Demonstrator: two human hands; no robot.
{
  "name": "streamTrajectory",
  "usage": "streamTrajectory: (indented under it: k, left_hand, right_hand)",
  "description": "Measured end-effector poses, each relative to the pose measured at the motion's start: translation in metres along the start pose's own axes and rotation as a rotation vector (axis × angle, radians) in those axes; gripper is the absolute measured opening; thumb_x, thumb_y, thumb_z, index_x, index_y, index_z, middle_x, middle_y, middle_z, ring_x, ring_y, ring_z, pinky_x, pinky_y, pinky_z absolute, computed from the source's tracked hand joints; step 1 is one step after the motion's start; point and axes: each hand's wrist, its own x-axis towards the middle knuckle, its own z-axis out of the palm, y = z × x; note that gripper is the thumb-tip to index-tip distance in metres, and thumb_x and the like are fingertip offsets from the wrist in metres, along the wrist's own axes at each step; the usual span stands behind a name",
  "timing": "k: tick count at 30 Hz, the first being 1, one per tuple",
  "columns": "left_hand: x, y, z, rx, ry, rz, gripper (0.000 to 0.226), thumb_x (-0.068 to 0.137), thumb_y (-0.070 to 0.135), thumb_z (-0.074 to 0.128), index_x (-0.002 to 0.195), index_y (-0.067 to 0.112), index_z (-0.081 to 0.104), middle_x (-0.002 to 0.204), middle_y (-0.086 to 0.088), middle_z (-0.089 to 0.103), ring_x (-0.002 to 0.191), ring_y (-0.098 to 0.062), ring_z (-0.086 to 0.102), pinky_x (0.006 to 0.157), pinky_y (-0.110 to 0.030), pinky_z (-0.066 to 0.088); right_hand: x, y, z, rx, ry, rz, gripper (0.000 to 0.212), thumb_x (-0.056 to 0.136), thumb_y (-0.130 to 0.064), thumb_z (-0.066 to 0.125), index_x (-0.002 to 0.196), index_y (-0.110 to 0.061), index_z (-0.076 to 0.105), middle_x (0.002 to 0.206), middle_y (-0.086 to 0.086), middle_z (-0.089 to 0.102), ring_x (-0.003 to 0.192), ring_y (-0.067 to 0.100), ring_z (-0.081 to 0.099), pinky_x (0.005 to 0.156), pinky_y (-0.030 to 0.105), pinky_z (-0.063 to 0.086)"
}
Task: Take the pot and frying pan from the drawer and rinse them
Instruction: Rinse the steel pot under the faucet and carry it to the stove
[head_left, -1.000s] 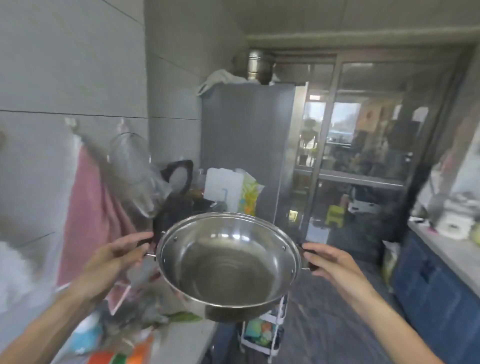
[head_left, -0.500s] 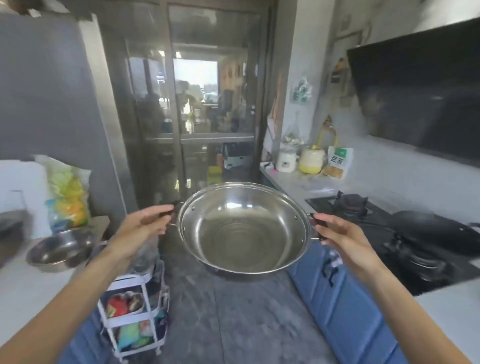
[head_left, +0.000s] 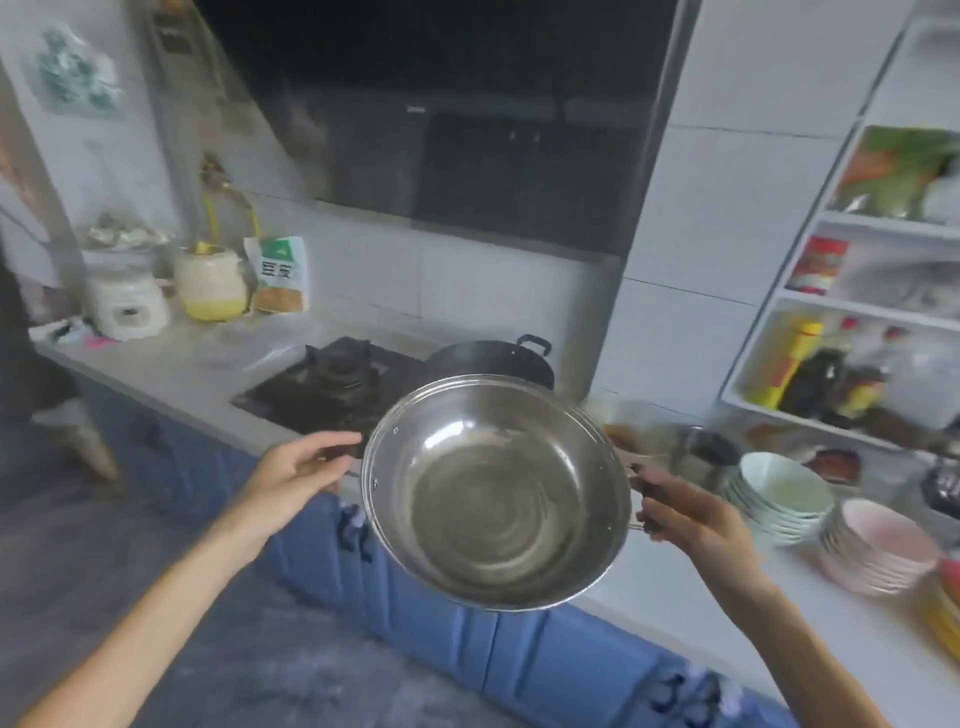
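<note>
A shiny steel pot (head_left: 498, 493) with two dark side handles hangs in the air in front of me, tilted so its empty inside faces me. My left hand (head_left: 296, 475) grips its left handle and my right hand (head_left: 685, 514) grips its right handle. The pot is above the blue cabinet fronts (head_left: 436, 613) at the counter's edge. A black wok (head_left: 493, 356) stands on the gas hob (head_left: 332, 382) just behind the pot.
The pale counter (head_left: 171, 374) carries a white cooker, a yellow-based jar (head_left: 210, 283) and a food packet at the left. Stacked bowls (head_left: 779, 493) and pink plates (head_left: 883, 551) sit at the right, below open shelves of bottles (head_left: 810, 364). A dark range hood hangs above.
My view has swung right from the glass doors to the hob and counter. Both hands have kept hold of the pot, which has tilted a little more toward me.
</note>
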Motion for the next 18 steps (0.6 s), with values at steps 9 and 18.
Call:
streamTrajectory:
  k: [9, 18]
  left_hand:
    - [0.134, -0.05, 0.18, 0.089, -0.291, -0.034, 0.03, 0.088, 0.009, 0.06, 0.108, 0.029, 0.067, 0.104, 0.005, 0.067, 0.086, -0.007, 0.059, 0.082, -0.022, 0.045]
    - [0.183, -0.111, 0.282, 0.264, -0.273, -0.236, 0.03, 0.088, 0.008, 0.058, 0.113, 0.022, 0.067, 0.103, -0.004, 0.068, 0.089, -0.019, 0.061, 0.073, -0.024, 0.044]
  right_hand:
    - [0.023, 0.091, -0.099, -0.132, 0.349, 0.194, 0.028, 0.084, 0.008, 0.059, 0.11, -0.002, 0.063, 0.091, 0.015, 0.066, 0.062, 0.009, 0.062, 0.058, 0.021, 0.052]
    - [0.083, 0.204, -0.132, -0.149, 0.397, 0.401, 0.031, 0.085, 0.009, 0.056, 0.113, -0.004, 0.061, 0.089, 0.013, 0.061, 0.07, 0.022, 0.057, 0.056, 0.015, 0.05]
